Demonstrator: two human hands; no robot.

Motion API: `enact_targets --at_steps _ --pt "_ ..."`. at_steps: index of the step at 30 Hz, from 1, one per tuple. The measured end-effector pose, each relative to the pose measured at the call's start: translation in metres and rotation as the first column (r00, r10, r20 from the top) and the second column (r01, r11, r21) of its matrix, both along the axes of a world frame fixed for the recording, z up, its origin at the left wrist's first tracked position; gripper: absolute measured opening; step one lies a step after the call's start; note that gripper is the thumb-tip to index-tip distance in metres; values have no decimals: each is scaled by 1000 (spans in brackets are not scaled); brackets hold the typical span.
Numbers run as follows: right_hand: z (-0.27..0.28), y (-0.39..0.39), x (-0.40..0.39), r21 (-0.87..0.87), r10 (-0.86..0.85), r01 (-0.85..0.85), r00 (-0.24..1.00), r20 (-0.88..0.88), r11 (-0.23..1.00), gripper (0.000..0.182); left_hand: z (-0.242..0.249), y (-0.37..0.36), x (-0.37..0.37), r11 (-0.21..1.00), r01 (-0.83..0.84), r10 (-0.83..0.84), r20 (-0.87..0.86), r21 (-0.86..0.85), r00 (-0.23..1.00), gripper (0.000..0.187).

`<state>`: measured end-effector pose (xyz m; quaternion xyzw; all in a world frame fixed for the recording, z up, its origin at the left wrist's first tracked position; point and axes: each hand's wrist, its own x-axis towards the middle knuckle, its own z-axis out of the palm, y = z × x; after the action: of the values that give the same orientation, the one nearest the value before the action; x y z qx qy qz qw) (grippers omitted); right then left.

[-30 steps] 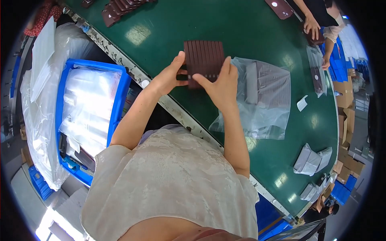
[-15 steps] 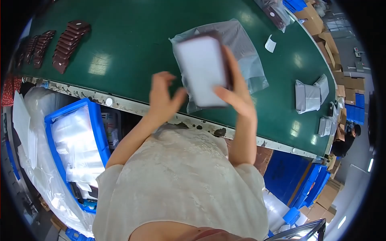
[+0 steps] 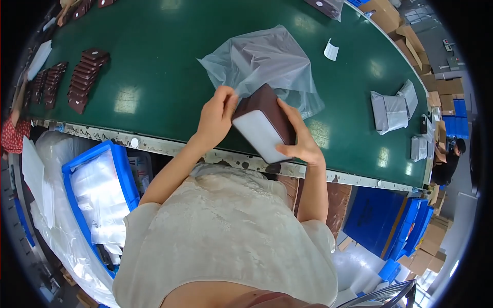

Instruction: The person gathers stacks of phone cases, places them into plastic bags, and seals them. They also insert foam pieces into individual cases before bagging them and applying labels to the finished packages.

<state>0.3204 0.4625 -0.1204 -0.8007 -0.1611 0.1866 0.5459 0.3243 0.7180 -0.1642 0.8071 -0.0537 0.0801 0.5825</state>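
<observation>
My right hand (image 3: 302, 137) grips a dark brown box (image 3: 275, 114) with a white face by its right side, tilted above the table's near edge. A clear plastic bag (image 3: 272, 59) lies just beyond the box, spread on the green table. My left hand (image 3: 216, 117) is closed at the bag's near left edge, thumb and fingers pinched together on the film. Its fingertips are close to the box's left corner.
Rows of brown pieces (image 3: 87, 79) stand at the left of the green table (image 3: 164, 66). A white paper slip (image 3: 331, 50) and bagged boxes (image 3: 389, 113) lie to the right. Below the table edge is a blue crate (image 3: 118, 169) of plastic bags. Another person's red sleeve (image 3: 14, 134) shows far left.
The box has come down toward me and turned, so its brown side shows. My left hand has moved up and right and closed on the bag's edge. The view has shifted slightly.
</observation>
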Motion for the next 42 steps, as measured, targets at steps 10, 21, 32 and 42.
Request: enact_targets --at_steps 10,21,32,42 --pt "-12 25 -1 -348 -98 188 961 259 918 106 -21 3 3 979 -136 40 506 155 862 8" --pt "-20 53 -10 -430 -127 380 850 511 819 102 -47 3 -5 926 -119 -115 569 357 814 13" --pt "-31 59 -3 -456 -90 391 829 552 800 102 -53 14 -11 891 -58 -97 313 451 945 14" --pt "-31 71 6 -466 -137 449 816 561 763 101 -45 10 -15 896 79 -212 267 436 940 12"
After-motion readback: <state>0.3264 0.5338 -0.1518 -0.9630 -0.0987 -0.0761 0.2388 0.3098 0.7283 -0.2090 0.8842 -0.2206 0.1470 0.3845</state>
